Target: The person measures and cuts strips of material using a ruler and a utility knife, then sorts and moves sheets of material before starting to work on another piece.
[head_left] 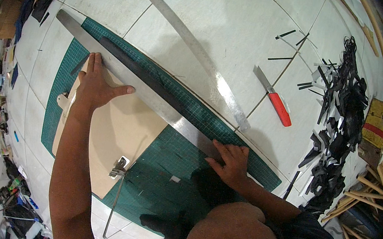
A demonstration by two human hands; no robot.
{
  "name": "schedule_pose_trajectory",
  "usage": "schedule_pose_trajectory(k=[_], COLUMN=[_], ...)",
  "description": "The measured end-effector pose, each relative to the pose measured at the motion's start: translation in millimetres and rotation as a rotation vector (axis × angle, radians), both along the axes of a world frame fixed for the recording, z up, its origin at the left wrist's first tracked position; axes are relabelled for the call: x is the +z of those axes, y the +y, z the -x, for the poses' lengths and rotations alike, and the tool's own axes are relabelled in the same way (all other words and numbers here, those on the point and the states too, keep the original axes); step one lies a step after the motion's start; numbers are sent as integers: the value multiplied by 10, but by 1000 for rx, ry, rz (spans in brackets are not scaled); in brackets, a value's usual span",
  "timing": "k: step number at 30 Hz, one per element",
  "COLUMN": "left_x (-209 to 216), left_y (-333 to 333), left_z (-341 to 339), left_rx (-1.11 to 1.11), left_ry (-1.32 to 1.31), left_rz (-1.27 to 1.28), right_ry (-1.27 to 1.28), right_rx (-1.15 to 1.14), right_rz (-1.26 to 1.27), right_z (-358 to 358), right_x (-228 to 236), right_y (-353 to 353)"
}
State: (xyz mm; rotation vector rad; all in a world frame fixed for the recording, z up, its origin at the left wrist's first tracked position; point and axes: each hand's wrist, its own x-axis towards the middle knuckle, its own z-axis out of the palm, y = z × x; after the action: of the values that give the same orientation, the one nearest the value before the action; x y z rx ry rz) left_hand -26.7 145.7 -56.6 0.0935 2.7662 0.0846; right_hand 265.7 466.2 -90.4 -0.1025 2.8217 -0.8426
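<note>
The fingers of my left hand (93, 91) are spread wide: thumb and paired fingertips bear on the near edge of a steel ruler (172, 116). The fingers of my right hand (231, 165) are set narrow across its lower-right end, thumb at the near edge, the others toward the far edge.

Governing relation: the ruler's long axis runs diagonally from upper left to lower right. A dark strip (134, 63) lies just beyond the ruler's far edge, nearly parallel to it. The left hand is nearer the strip; the right hand is beyond its lower end. How much of the strip lies under the ruler I cannot tell.

Materials: the ruler is flat, rigid, brushed metal; the strip is matte black, probably flexible. Below the left hand is a smooth beige board (115, 119) with a bright metal clip (120, 167). Supporting both is a green gridded cutting mat (176, 165), placed on the glossy white tiled floor (215, 7).

Outward: a second long metal strip (199, 53) lies beyond the mat. To its right is a red-handled knife (279, 108); farther right, a tangled heap of black and white scraps (338, 128).
</note>
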Motion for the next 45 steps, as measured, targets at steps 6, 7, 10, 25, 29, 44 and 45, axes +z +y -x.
schedule_pose_trajectory(k=[6,7,10,25,29,44,45], left_x=[16,11,18,-4,-38,-31,-8], left_y=[-2,0,2,2,-57,23,37], left_z=[-28,-28,-39,-1,16,-25,-29], left_rx=[-5,-6,5,-7,-48,-6,2], left_ry=[17,13,15,-10,-5,0,0], left_rz=[-31,-31,-38,-29,10,15,2], right_ry=[12,24,-21,19,-34,50,48], right_rx=[-11,-13,-17,-30,-32,-43,-44], right_rz=[15,23,38,23,36,90,93], right_z=[-24,-29,1,-7,9,23,21], right_x=[-22,-29,8,-19,12,20,15], right_y=[12,16,22,16,18,-1,4])
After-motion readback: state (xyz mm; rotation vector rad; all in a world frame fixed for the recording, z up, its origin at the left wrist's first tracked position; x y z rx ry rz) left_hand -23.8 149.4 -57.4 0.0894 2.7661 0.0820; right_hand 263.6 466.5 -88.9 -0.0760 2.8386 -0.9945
